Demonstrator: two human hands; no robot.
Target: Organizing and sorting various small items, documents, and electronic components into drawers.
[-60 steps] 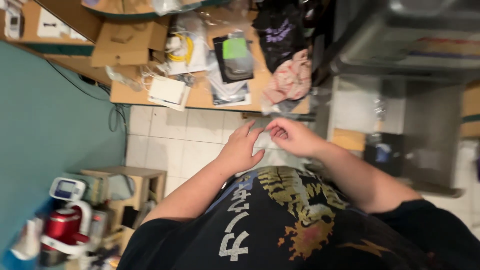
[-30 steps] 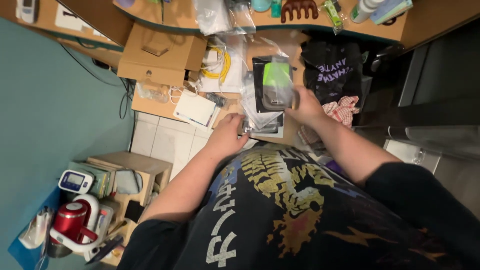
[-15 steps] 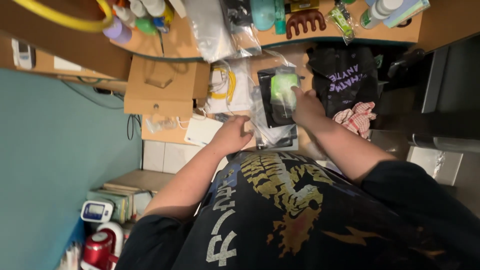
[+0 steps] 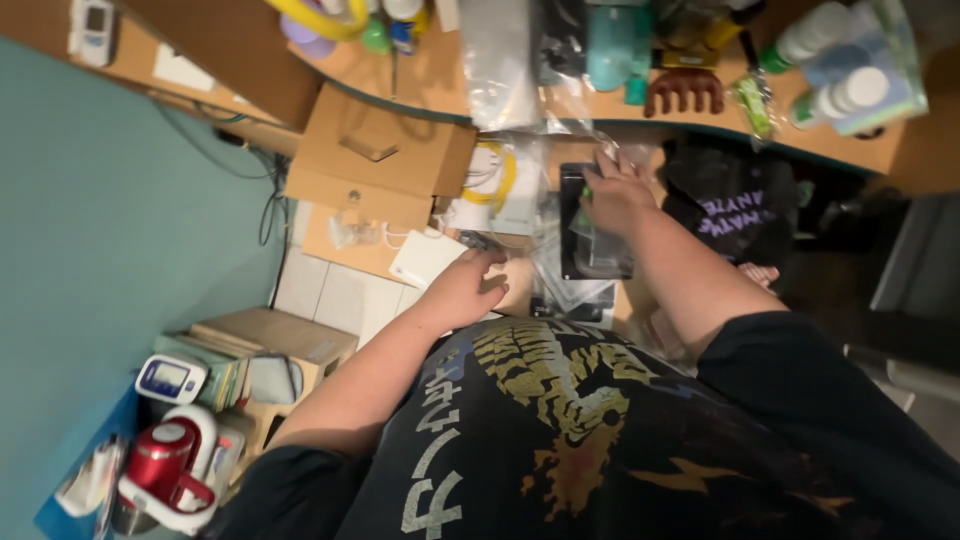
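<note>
On cluttered desk [image 4: 345, 255] — right hand [image 4: 612, 195] flat on black packet [image 4: 594, 240] in clear bag, fingers spread, not gripping. Left hand [image 4: 463, 287] loosely curled at desk edge, holding nothing. Packet not lifted yet — pickup barely begun, I'd say.

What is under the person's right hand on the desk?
The right hand rests on a black packaged item in clear plastic bag. The hand covers its upper end; what lies beneath it is hidden.

Black short-sleeved T-shirt [image 4: 640, 440], sleeves ending above the elbows, forearms bare. Chest print: a gold-yellow striped beast with an orange-red patch, pale grey characters beside it, an orange lightning-bolt shape lower down. Left hand [image 4: 462, 288] and right hand [image 4: 617, 196] bare; no rings or watch visible.
</note>
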